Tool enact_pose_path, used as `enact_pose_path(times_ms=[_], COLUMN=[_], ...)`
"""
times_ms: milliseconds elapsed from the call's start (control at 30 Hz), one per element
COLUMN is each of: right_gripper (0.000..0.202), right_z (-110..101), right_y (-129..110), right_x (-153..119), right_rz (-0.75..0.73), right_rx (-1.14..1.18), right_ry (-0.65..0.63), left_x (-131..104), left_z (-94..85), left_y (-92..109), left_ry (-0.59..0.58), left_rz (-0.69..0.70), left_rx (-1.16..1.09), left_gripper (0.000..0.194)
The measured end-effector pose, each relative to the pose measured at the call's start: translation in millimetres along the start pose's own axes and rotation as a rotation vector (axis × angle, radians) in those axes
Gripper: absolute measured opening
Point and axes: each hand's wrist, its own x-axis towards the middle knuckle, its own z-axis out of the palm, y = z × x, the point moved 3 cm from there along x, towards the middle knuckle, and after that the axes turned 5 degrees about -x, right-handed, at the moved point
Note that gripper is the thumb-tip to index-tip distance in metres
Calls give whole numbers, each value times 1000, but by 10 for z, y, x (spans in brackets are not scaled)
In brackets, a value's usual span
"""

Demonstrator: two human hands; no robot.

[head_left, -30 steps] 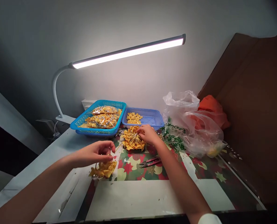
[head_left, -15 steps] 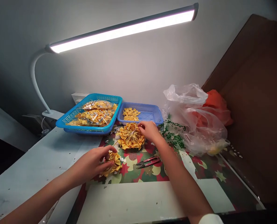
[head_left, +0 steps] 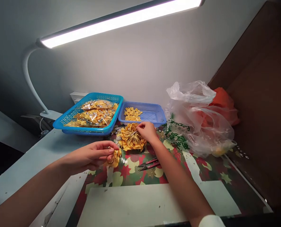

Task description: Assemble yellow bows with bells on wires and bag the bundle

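Observation:
My left hand point(head_left: 90, 156) pinches a small cluster of yellow ribbon flowers point(head_left: 117, 158) between thumb and fingers, raised a little over the patterned tabletop. Part of that cluster is hidden behind the fingertips. Farther back lies a larger round bundle of yellow ribbon flowers point(head_left: 131, 143), its gold strands fanning from the middle. My right hand point(head_left: 149, 130) is closed at this bundle's upper right, thumb and forefinger pinching near where the strands gather. Whether it grips one strand or several is too small to tell. Thread snips point(head_left: 148, 165) rest just below the right wrist.
Behind the bundle stand a bright blue basket point(head_left: 60, 124) with bagged yellow pieces and a periwinkle basket point(head_left: 158, 117) with loose ones. Crumpled plastic bags point(head_left: 199, 126) lie at right beside a cardboard panel point(head_left: 256, 94). A lamp point(head_left: 121, 23) hangs overhead.
My left hand has lifted the small flower cluster off the tabletop. My right hand has shifted slightly left, farther over the large bundle. The view has tilted slightly down.

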Motion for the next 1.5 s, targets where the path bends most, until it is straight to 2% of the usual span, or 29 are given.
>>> enact_pose_path(times_ms=[67,133,233,300,367,433,500,733,1067,1500], right_gripper=[13,12,11,9,8,8,9,12,10,11], right_z=[19,37,65,84,100,111,117,137,163,129], right_y=[18,28,48,73,105,141,173,229,242,226], right_x=[22,37,50,55,58,60,60,64,71,52], right_rz=[-30,-59,-90,-111,-133,-154,-171,-183,-171,-165], right_rx=[80,155,248,305,362,419,470,555,575,582], right_ry=[-10,-19,-31,-48,-67,-91,-119,-166,-165,-174], left_x=[35,98,264,409,545,656,732,774,774,769], left_z=[33,83,164,204,237,253,240,139,173,118], left_y=[-31,-36,-52,-72,-88,-115,-141,-118,-82,-99], left_ry=[56,160,342,449,539,625,677,734,709,705], left_rz=[54,205,456,607,765,860,885,895,903,884], left_rx=[-234,-397,-411,-193,165,495,650,712,834,848], left_gripper=[22,18,20,29,37,37,34,27,24,23])
